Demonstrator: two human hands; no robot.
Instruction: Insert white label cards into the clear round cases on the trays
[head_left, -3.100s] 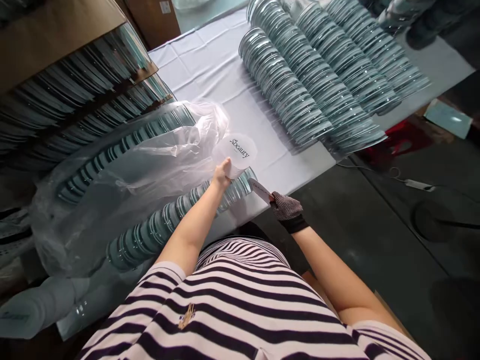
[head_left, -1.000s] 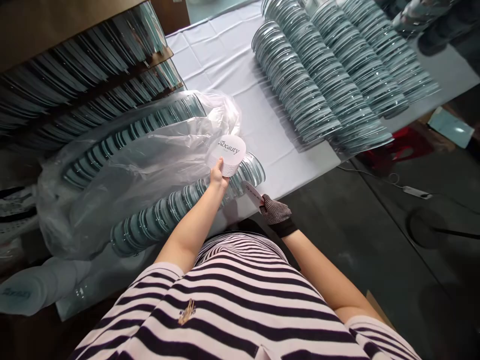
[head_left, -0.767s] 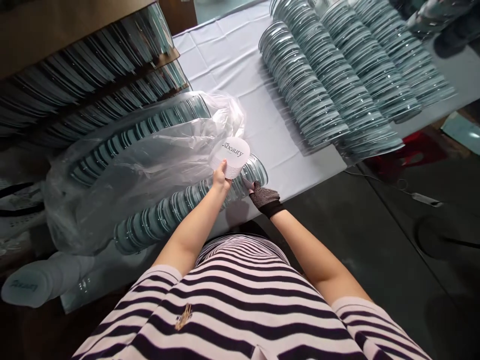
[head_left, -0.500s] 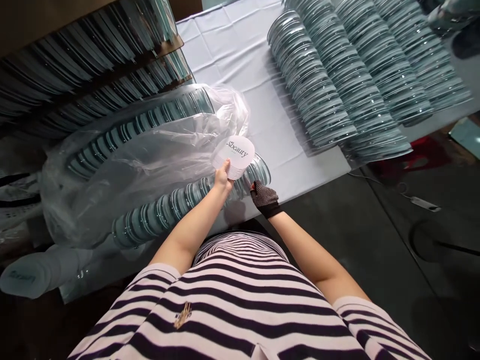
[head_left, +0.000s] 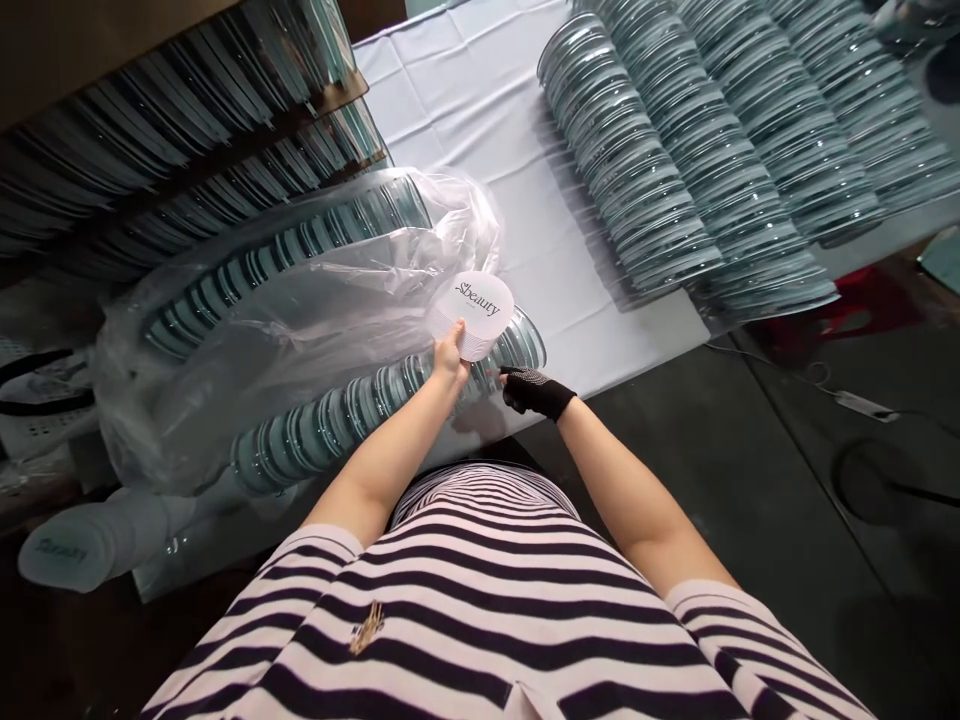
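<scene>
In my left hand (head_left: 451, 360) is a stack of thin white round discs (head_left: 474, 310) printed "Sbeauty", my thumb pressed over its near edge. The stack is held above a leaning row of clear bluish round plates or lids (head_left: 352, 405) at the table's front edge. My right hand (head_left: 534, 392) wears a black fingerless glove. Its fingers are curled, with the fingertips at the front of that row, near its right end. Whatever they pinch, if anything, is too small to make out. A clear plastic bag (head_left: 315, 310) lies behind, over another row of discs (head_left: 292, 260).
Several long rows of the same clear discs (head_left: 637, 160) lie on the white-covered table (head_left: 480, 120) at right. A brown box (head_left: 341, 92) packed with discs stands at upper left. More white discs (head_left: 67, 545) lie at lower left. A power strip (head_left: 866, 406) is on the floor.
My right hand has turned, its wrist moving slightly right while the fingertips stay near the row. My left hand still holds the white stack. The view has shifted slightly.
</scene>
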